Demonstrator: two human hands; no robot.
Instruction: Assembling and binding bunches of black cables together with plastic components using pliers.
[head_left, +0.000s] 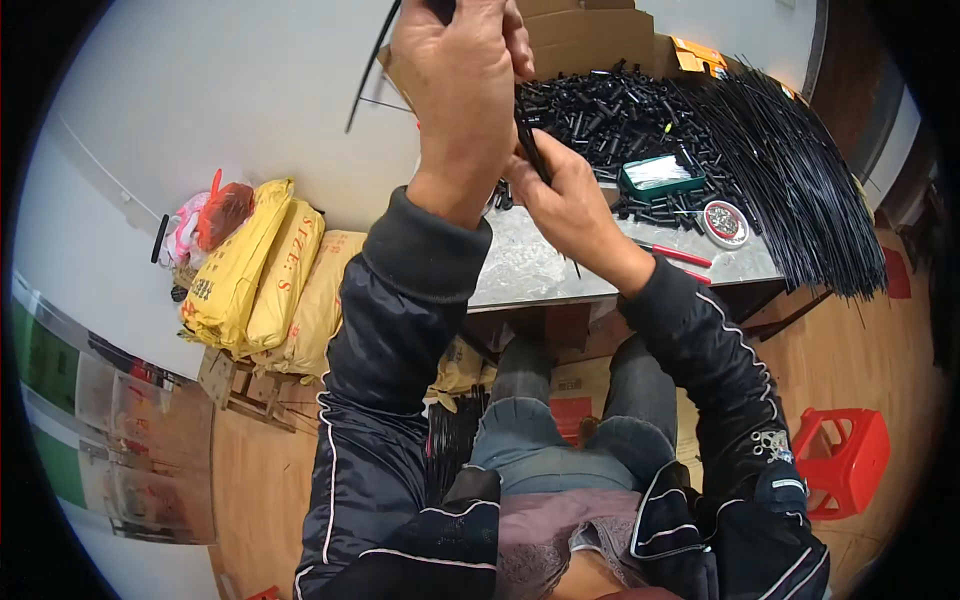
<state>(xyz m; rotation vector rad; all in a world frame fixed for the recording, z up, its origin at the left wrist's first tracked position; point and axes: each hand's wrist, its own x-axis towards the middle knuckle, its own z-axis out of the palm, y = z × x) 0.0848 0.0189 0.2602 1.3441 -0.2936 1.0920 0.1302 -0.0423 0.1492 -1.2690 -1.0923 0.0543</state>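
Observation:
My left hand (465,85) is raised over the left part of the table (520,265), and its fingers close round a thin black rod (371,68) that slants down past the wrist. The top of this hand is cut off by the upper edge. Lower and to the right, my right hand (575,205) pinches dark thin rods (529,143) that run between the two hands; how many cannot be told. One thin end sticks out below the right palm. Behind the hands lies a large heap of short black tubular pieces (620,112).
A bundle of long black rods (790,170) hangs over the table's right edge. Nearby are a green box (662,190) of white sticks, a round tub (724,224) of small metal parts and red-handled tools (680,254). Yellow sacks (245,265) stand left; a red stool (845,460) right.

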